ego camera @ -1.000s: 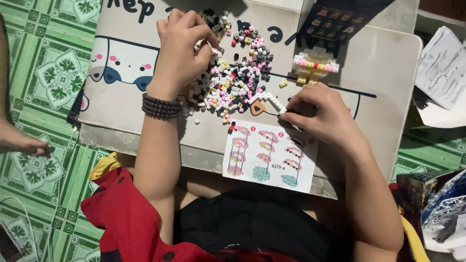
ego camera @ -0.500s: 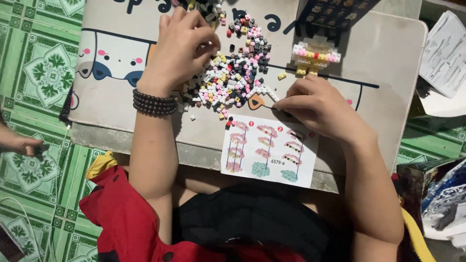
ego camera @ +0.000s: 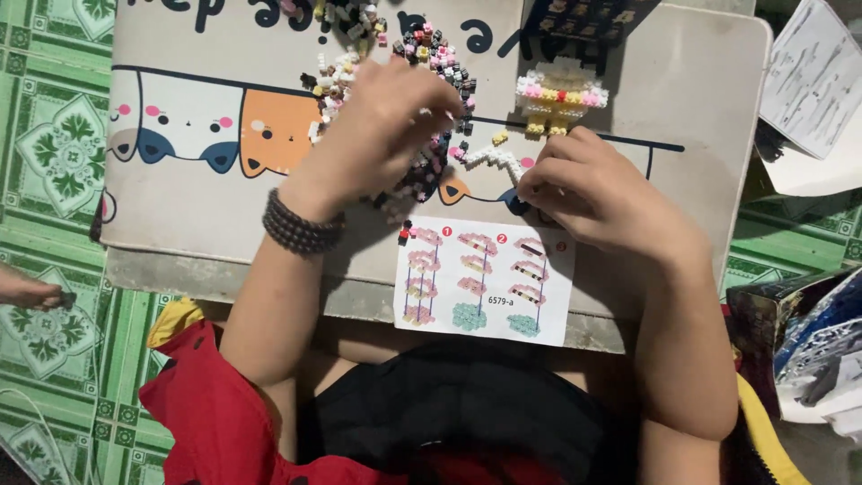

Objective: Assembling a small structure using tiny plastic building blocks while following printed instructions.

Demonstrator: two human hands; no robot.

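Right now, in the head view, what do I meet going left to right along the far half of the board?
Cartoon cat drawings → left hand over the pile of small bricks → half-built brick figure → right hand → loose paper sheet.

Lap table (ego camera: 180, 207) bears small bricks (ego camera: 431, 54) and instruction sheet (ego camera: 485, 278).

Both forearms come up from the bottom, bare. Left hand (ego camera: 386, 126) is curled, back of the hand up, fingers bunched down and blurry, with a dark bead bracelet (ego camera: 299, 229) just below it on the wrist. Right hand (ego camera: 597, 193) sits close beside it, fingertips pinched together at its upper left.
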